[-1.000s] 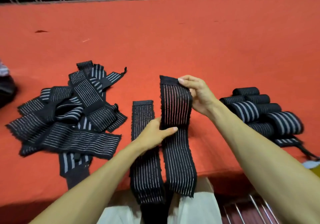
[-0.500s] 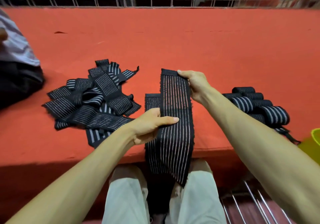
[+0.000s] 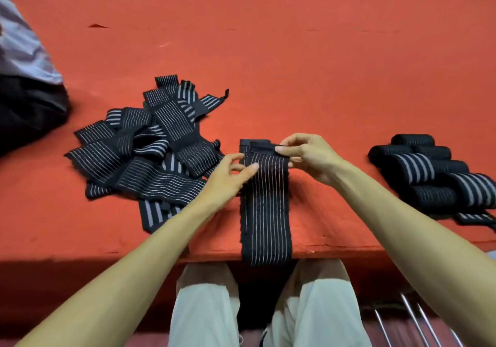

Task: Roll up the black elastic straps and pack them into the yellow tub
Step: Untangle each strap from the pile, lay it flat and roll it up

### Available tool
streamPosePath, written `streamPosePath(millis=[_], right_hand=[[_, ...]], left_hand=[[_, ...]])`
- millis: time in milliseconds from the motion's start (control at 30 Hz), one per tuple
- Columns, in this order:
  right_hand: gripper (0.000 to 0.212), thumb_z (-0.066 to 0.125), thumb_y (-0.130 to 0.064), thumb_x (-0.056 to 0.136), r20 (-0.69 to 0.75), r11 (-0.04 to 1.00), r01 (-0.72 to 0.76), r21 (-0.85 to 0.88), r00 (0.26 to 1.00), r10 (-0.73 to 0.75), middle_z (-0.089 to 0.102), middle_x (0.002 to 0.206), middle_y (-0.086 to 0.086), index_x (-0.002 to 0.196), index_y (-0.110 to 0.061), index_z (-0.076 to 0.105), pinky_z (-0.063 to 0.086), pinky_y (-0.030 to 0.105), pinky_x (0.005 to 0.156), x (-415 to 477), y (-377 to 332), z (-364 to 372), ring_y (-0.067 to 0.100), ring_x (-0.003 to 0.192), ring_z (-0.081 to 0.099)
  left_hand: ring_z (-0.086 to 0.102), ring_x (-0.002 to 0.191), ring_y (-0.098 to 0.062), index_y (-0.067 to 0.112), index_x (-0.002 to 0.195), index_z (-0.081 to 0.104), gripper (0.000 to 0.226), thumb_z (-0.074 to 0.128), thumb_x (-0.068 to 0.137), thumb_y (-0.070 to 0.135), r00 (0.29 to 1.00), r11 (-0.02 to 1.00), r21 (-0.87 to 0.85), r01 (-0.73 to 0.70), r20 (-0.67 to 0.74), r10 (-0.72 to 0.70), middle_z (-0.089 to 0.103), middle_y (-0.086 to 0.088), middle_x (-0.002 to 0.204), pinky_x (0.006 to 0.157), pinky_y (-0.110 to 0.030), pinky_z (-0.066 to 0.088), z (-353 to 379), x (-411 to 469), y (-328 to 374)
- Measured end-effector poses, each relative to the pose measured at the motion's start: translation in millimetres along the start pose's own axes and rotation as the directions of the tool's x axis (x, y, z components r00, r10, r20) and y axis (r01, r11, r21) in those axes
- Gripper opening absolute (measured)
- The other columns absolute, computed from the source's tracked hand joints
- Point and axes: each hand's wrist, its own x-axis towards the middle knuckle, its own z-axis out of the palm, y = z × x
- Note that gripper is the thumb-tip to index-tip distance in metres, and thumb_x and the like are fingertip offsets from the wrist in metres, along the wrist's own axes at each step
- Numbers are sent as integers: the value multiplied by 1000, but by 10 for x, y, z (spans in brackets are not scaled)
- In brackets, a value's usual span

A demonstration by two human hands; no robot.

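The red table (image 3: 295, 64) fills most of my view. On its left lies a heap of loose straps (image 3: 150, 158); well to the right sits a cluster of finished rolls (image 3: 434, 180). Between them lies the strap (image 3: 264, 207) I'm working, flat, with its long axis running straight away from me. Its near end hangs over the table's front edge above my lap and its far end is right at my fingers. The yellow tub is out of view. Both forearms reach forward and converge there. My right hand (image 3: 308, 158) pinches the plain black end tab between thumb and fingers. My left hand (image 3: 228, 177) nips the left edge just nearer me, thumb on top. I'd start rolling from that far end, toward me.
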Motion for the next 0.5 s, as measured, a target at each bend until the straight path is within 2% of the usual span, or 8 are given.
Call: streamPosePath(millis=[100, 167, 267, 367, 433, 500], right_hand=[[11, 73, 0, 81, 50, 999, -5, -40, 999, 7, 59, 67, 5, 82, -5, 62, 48, 23, 51, 126, 69, 14, 12, 51, 56], [13, 74, -2, 79, 47, 997, 12, -73, 999, -8, 59, 60, 2, 82, -6, 63, 48, 24, 47, 243, 117, 22, 13, 47, 54], [15, 77, -2, 77, -27, 990, 86, -115, 996, -90, 60, 56, -1, 78, -6, 63, 46, 21, 44, 461, 194, 30, 10, 44, 53], [15, 82, -12, 74, -126, 944, 150, -294, 973, -194, 63, 61, -2, 74, -14, 67, 47, 26, 48, 777, 302, 29, 11, 52, 55], [16, 84, -20, 73, -191, 907, 142, -397, 954, -233, 65, 66, -3, 72, -21, 69, 49, 30, 54, 960, 376, 31, 10, 58, 56], [15, 85, -24, 72, -223, 872, 136, -470, 938, -266, 66, 67, -5, 72, -22, 70, 46, 24, 58, 1127, 448, 22, 5, 58, 55]], left_hand=[[59, 65, 0, 17, 117, 60, 26, 63, 93, 25, 982, 990, -7, -144, -122, 142, 67, -1, 90, 58, -17, 48, -36, 250, 25], [56, 55, -4, 16, 102, 66, 12, 66, 91, 17, 962, 981, 22, -193, -190, 193, 67, -5, 78, 52, -19, 48, -56, 410, -8], [58, 53, -9, 15, 96, 68, 9, 70, 88, 18, 951, 986, 67, -152, -262, 164, 68, -3, 74, 55, -21, 50, -53, 636, -112], [59, 57, -7, 18, 91, 70, 6, 72, 86, 20, 944, 984, 143, -102, -297, 141, 68, 1, 71, 63, -26, 53, -22, 924, -199], [60, 63, -6, 19, 92, 72, 7, 72, 86, 22, 938, 978, 195, -75, -319, 136, 68, 5, 71, 71, -27, 53, -11, 1105, -229], [62, 71, -6, 16, 96, 73, 12, 71, 87, 23, 934, 961, 271, -53, -327, 143, 67, 7, 72, 79, -26, 51, 5, 1265, -254]])
